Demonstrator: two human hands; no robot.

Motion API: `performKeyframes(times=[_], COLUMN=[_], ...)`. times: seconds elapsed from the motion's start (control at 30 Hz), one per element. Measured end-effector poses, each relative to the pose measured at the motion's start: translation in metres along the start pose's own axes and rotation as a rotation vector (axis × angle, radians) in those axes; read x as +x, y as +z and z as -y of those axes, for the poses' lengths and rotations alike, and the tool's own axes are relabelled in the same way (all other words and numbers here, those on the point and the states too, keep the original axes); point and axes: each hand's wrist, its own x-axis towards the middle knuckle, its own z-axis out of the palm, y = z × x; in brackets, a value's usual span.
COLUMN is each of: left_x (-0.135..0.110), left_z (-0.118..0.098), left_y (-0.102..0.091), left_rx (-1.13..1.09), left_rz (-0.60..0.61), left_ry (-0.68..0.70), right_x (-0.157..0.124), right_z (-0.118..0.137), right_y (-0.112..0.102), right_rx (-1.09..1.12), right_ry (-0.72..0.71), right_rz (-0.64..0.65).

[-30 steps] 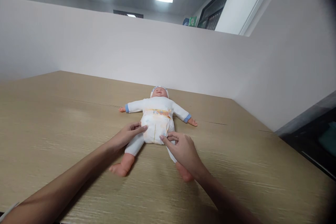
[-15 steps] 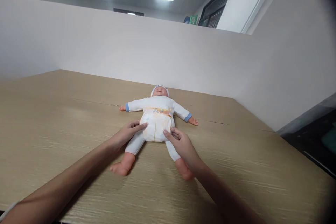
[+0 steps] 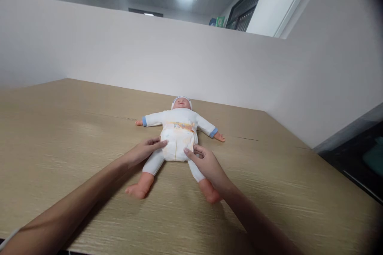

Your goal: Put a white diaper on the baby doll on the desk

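A baby doll (image 3: 179, 121) in a white suit and cap lies on its back on the wooden table (image 3: 60, 135), arms spread, legs toward me. A white diaper (image 3: 178, 143) with a yellow printed waistband is wrapped round its hips. My left hand (image 3: 143, 151) rests with fingers stretched out against the diaper's left side. My right hand (image 3: 206, 164) pinches the diaper's lower right edge by the doll's thigh, fingers curled.
White partition walls (image 3: 119, 55) close off the table at the back and right. A dark surface (image 3: 353, 155) lies past the table's right edge. A seam runs across the tabletop behind the doll.
My right hand has slid from the diaper's crotch to its right edge near the thigh. My left hand has stayed on the left side. The doll has barely shifted.
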Motion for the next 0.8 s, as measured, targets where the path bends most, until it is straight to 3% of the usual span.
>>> performKeyframes(times=[0.17,0.37,0.6,0.8], left_x=[0.0,0.0,0.001,0.002], left_z=[0.002,0.005,0.007,0.007], left_y=[-0.004,0.001,0.014,0.007], left_rx=[0.009,-0.03,0.241,0.141], left_rz=[0.074,0.011,-0.087,-0.054], left_ry=[-0.002,-0.024,0.161,0.009], right_x=[-0.005,-0.005,-0.012,-0.008], right_z=[0.002,0.0,0.001,-0.005], right_y=[0.003,0.005,0.011,0.01], right_rx=[-0.181,-0.166,-0.321,-0.197], right_ry=[-0.049,-0.059,-0.117,-0.097], right_rz=[-0.04,-0.041,-0.13,-0.081])
